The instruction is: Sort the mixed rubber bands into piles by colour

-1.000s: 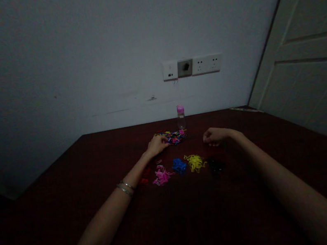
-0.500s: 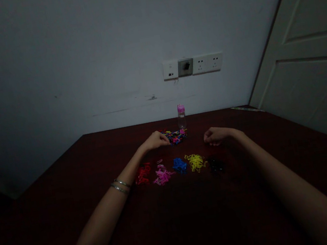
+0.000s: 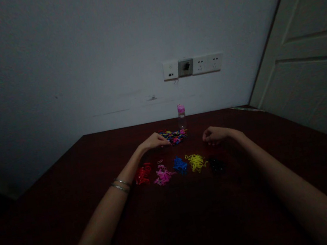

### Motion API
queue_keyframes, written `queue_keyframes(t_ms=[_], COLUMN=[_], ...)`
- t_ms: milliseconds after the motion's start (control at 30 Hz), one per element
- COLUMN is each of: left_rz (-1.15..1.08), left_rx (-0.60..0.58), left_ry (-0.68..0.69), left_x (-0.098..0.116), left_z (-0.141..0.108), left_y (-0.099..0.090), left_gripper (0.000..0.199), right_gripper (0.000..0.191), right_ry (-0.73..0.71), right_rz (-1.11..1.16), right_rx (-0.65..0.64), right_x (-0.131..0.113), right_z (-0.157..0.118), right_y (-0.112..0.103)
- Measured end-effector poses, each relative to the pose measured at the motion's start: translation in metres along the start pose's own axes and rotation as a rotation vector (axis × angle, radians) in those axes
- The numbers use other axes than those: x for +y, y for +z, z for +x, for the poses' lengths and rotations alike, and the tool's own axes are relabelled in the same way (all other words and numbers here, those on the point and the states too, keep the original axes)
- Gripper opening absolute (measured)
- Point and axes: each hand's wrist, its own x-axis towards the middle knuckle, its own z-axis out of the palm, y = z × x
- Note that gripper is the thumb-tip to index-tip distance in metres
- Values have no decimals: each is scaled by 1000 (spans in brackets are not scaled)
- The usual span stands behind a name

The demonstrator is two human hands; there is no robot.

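Note:
My left hand (image 3: 155,141) is closed at the left edge of a mixed pile of coloured rubber bands (image 3: 176,137); its fingertips touch the pile, and what they pinch, if anything, is too small to make out. My right hand (image 3: 213,135) is curled on the table, to the right of that pile, its fingers closed and their contents hidden. Nearer to me lies a row of single-colour heaps: red bands (image 3: 142,175), pink bands (image 3: 163,175), blue bands (image 3: 180,165), yellow bands (image 3: 196,162) and black bands (image 3: 217,164).
A clear bottle with a pink cap (image 3: 181,116) stands upright behind the mixed pile. The dark red table (image 3: 179,216) meets a pale wall with sockets (image 3: 207,64). A panelled door (image 3: 312,55) is at the right, and a flat strip (image 3: 247,109) lies at the back right.
Both hands stay almost where they were. My left fingers have shifted slightly at the pile, and my right hand has edged a little to the left.

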Motion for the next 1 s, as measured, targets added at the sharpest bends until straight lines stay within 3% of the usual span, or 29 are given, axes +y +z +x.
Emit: queue_keyframes(t_ms=[167,267,400,500,767,1000], left_rz=[-50,-81,-120,-107,-17,4], left_rx=[459,588,558,540,564,608], left_ry=[-129,-164,-162,-146,-157,-170], left_x=[-29,-45,-56,-58,-51,-62], left_z=[3,5,4,1,-3,3], left_y=[-15,-17,-15,-14,-9,-8], left_gripper=[41,42,44,46,44,43], right_gripper=[29,33,29,24,12,21], right_ry=[-212,-355,-475,-468,-427,-482], right_rz=[-155,-304,-337,-328,-289,-86], right_rx=[158,248,270,312,332,275], right_x=[-20,-33,-41,-41,-32,-24], right_z=[4,12,26,34,44,43], right_y=[13,28,46,54,52,49])
